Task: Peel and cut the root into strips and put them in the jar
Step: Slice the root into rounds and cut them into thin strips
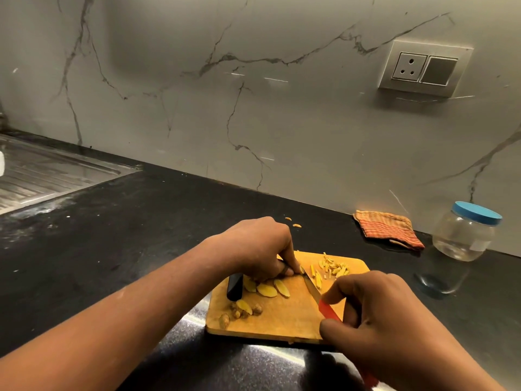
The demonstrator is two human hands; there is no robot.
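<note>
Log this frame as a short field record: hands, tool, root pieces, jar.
left hand: pinches a root slice on the cutting board
right hand: grips the knife, blade at that slice
other slices: mid-board, uncut
strips: piled at the board's far right
scraps: board's near left
jar: on the counter to the right, blue lid on, looks empty
</note>
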